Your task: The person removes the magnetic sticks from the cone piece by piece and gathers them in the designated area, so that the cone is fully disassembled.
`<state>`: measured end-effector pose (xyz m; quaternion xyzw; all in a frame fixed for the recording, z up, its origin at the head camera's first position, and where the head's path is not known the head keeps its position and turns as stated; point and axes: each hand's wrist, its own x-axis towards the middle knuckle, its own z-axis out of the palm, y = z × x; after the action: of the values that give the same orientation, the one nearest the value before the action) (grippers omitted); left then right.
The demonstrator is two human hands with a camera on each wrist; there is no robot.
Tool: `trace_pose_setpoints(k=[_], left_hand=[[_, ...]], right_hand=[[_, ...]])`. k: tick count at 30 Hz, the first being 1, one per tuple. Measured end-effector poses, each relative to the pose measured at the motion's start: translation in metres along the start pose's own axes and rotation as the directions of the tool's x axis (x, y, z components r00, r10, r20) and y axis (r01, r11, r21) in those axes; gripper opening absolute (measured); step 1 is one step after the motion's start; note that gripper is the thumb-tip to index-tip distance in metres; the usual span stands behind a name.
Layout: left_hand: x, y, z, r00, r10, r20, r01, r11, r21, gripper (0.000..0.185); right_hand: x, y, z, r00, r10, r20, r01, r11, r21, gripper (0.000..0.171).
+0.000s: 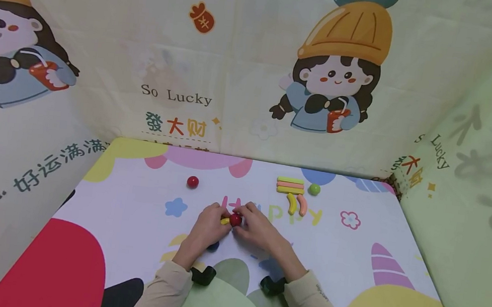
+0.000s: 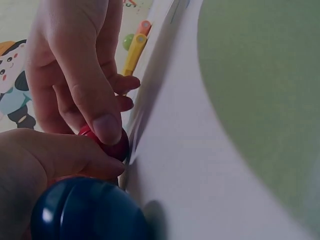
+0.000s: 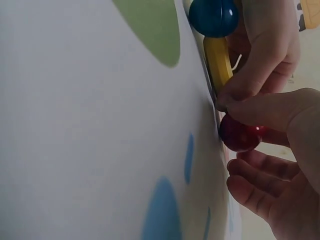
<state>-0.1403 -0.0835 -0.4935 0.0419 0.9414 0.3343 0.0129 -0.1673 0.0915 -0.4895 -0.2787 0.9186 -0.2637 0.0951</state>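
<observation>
The right hand (image 1: 260, 228) and the left hand (image 1: 207, 227) meet at the middle of the worktop (image 1: 129, 221), fingertips together over a small glossy red ball (image 1: 235, 219). The right hand pinches this red ball between thumb and forefinger; the right wrist view shows the thumb laid over the ball's top, with the other fingers (image 3: 255, 187) loosely curled beneath. The left hand grips a short yellow stick (image 1: 224, 220) that butts against the red ball on its left. From the head view only a sliver of that stick peeps out, while the right wrist view shows its length (image 3: 218, 62) lying flat on the printed cover.

A dark blue glossy ball (image 2: 87, 210) sits tucked under the left hand, just behind the red ball; overhead it is barely a dark spot, but both wrist views show it plainly.

Farther off from the red ball, towards the back wall on its right, lie a stack of coloured straight sticks (image 1: 290, 185), two curved pieces (image 1: 296, 204) and a green ball (image 1: 314, 189). A second red ball (image 1: 192, 182) lies alone, back and to the left.
</observation>
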Motion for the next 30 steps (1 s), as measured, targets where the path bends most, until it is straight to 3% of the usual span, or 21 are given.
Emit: trace_pose_setpoints(k=[5,17,30], left_hand=[[0.0009,-0.0008,-0.0003,1.000,0.024,-0.004,-0.024,1.000,-0.005,0.019],[0.0022,-0.0029,0.0002,1.000,0.012,0.000,-0.012,0.999,-0.033,0.018],[0.0021,-0.0022,0.0017,0.999,-0.034,0.016,0.034,0.999,-0.027,0.022]], right_hand=[[0.0029,0.0003,0.0042,1.000,-0.030,-0.010,0.030,0.999,-0.011,0.042],[0.0044,-0.0004,0.0047,1.000,-0.008,-0.008,0.008,1.000,0.020,0.039],[0.0038,0.0009,0.0049,1.000,0.008,-0.016,-0.008,1.000,0.015,0.042]])
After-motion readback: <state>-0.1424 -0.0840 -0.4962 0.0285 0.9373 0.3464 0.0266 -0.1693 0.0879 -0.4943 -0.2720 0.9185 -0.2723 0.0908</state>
